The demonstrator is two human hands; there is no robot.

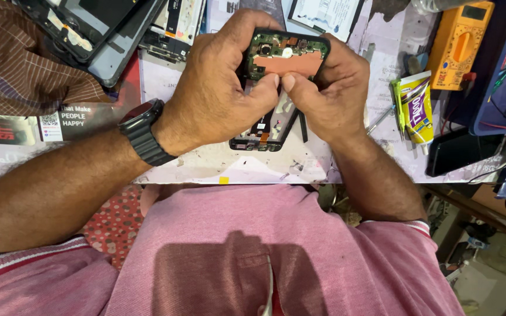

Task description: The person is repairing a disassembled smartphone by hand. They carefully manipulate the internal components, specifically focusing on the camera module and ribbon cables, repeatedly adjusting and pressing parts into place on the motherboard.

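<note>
Opened phone gripped by left hand and right hand.

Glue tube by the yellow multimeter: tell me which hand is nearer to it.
Right. The right hand holds the opened phone just beside the glue tube; the left hand grips the phone's far side.

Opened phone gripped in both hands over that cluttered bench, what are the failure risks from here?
1. Both thumbs press by the bare circuit board of the opened phone; a slip may scratch parts or smear the camera lens.
2. The left hand and right hand hold it tilted above the table; twisting may strain the orange ribbon.
3. The glue tube lies close to the right wrist and may get knocked.
</note>
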